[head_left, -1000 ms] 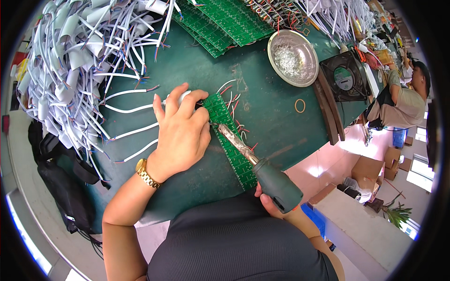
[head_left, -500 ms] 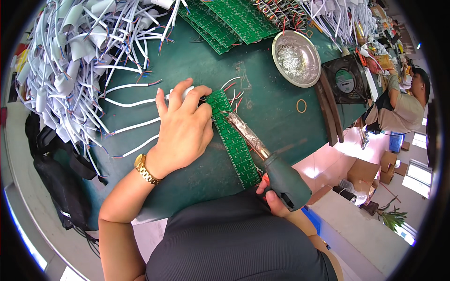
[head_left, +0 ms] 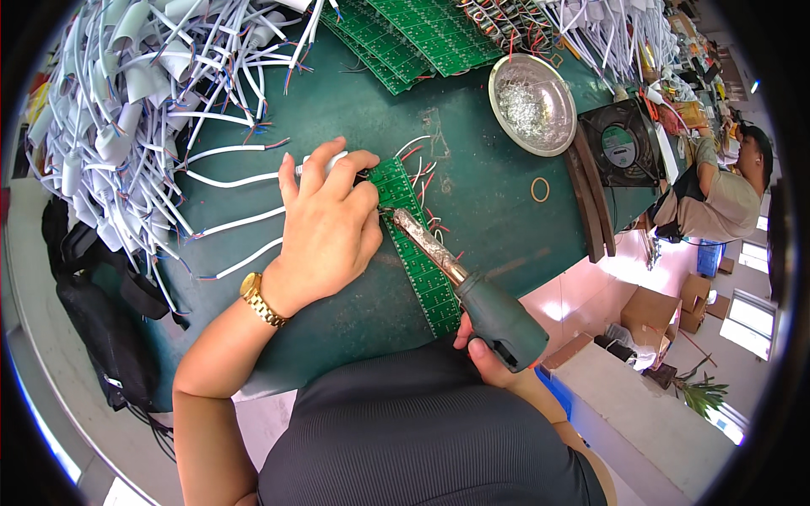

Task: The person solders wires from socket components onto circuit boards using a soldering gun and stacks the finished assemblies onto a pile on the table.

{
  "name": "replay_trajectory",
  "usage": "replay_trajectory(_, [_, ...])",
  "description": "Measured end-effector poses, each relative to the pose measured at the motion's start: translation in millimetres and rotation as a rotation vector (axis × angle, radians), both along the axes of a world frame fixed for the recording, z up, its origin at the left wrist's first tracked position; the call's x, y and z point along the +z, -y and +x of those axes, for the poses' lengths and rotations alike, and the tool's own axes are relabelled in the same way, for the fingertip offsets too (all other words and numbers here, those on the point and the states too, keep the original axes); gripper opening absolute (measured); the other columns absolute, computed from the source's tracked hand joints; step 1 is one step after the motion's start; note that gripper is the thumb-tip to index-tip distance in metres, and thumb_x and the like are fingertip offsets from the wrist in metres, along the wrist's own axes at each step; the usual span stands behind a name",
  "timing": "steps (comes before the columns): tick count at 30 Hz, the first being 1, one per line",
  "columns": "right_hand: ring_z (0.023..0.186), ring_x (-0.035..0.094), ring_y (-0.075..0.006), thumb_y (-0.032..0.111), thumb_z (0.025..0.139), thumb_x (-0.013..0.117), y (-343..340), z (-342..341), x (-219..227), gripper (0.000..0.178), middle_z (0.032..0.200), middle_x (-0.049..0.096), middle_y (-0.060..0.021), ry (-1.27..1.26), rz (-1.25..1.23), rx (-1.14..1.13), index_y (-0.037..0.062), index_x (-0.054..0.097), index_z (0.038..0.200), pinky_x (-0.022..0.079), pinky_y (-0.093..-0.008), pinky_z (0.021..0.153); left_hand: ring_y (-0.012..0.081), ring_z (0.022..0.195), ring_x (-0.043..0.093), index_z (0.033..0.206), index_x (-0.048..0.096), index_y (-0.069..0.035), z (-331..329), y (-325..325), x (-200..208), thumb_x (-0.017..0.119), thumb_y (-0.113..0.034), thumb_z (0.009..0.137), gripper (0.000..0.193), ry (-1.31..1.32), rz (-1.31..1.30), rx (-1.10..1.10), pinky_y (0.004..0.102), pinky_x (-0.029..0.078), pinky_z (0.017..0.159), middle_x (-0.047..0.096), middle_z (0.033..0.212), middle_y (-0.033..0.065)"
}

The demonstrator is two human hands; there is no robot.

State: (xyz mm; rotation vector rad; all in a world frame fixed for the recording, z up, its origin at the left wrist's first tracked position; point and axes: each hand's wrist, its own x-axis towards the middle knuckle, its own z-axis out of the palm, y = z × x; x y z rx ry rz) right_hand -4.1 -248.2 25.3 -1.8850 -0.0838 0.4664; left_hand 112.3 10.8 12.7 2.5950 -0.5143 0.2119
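Note:
A long strip of green circuit boards (head_left: 432, 295) lies on the table in front of me, with red and white wires along its right side. My left hand (head_left: 327, 228) rests at the strip's upper left edge, fingers bent over a white cable (head_left: 228, 181) whose thicker white end shows between them. The fingers hide the cable's tip. My right hand (head_left: 489, 358) grips a soldering iron (head_left: 506, 322) by its dark green handle. Its metal tip points up and left, at the strip's left edge beside my left fingers.
Many white cables with white housings (head_left: 131, 126) are heaped at the left. Stacked green boards (head_left: 439, 38) lie at the back. A metal bowl (head_left: 553, 126) of silvery bits stands near a black fan (head_left: 623, 145). A rubber band (head_left: 540, 190) lies nearby. Another person (head_left: 730, 190) sits at the right.
The soldering iron has moved left, its tip shifting from the strip's middle to its left edge. My left hand keeps nearly the same place on the cable.

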Motion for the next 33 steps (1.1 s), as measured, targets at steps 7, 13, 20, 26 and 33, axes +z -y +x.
replay_trajectory(7, [0.078,0.063,-0.0185,0.01,0.081,0.067,-4.8,2.4,14.0,0.021,0.086,0.063,-0.0082,-0.174,0.21,-0.144,0.0023,0.061,0.1,0.052,-0.033,0.069,0.0376,0.129,0.039,0.078,0.056,-0.006,-0.8,3.1,-1.8,0.062,-0.004,0.074,0.007,0.013,0.013,0.037,0.0644,0.022,0.104,0.053,0.125,0.0076])
replay_trajectory(13, [0.075,0.06,-0.0153,0.024,0.088,0.064,-3.4,-1.3,9.8,0.037,0.086,0.059,-0.0069,-0.108,0.424,-0.247,0.0038,0.054,0.116,0.05,-0.0294,0.064,0.0375,0.129,0.039,0.078,0.057,-0.005,-1.9,3.3,0.2,0.062,-0.004,0.075,0.006,0.019,0.023,0.026,0.0646,0.023,0.104,0.053,0.126,0.0077])
replay_trajectory(20, [0.073,0.06,-0.0193,0.039,0.088,0.065,3.7,0.8,6.7,0.054,0.09,0.057,-0.0109,-0.074,0.381,-0.243,0.0034,0.048,0.123,0.05,-0.0328,0.065,0.0389,0.129,0.039,0.078,0.057,-0.004,-2.8,4.0,2.5,0.061,-0.004,0.075,0.006,0.01,0.034,0.023,0.0681,0.022,0.103,0.053,0.126,0.0082])
replay_trajectory(26, [0.073,0.059,-0.017,0.036,0.089,0.063,2.6,-2.6,0.4,0.05,0.087,0.059,-0.0103,-0.081,0.369,-0.253,0.0029,0.05,0.123,0.049,-0.0293,0.061,0.0388,0.129,0.039,0.078,0.057,-0.004,-0.6,4.2,1.5,0.062,-0.005,0.074,0.006,0.034,0.045,0.023,0.07,0.022,0.102,0.054,0.126,0.0082])
replay_trajectory(33, [0.071,0.06,-0.0186,0.036,0.089,0.062,12.0,-16.1,-11.4,0.051,0.091,0.058,-0.0106,-0.047,0.417,-0.293,0.0022,0.047,0.125,0.05,-0.0312,0.062,0.0365,0.129,0.04,0.082,0.058,-0.008,-1.5,2.2,-0.8,0.066,-0.011,0.071,0.014,0.046,0.048,0.011,0.0673,0.023,0.102,0.052,0.127,0.0072])
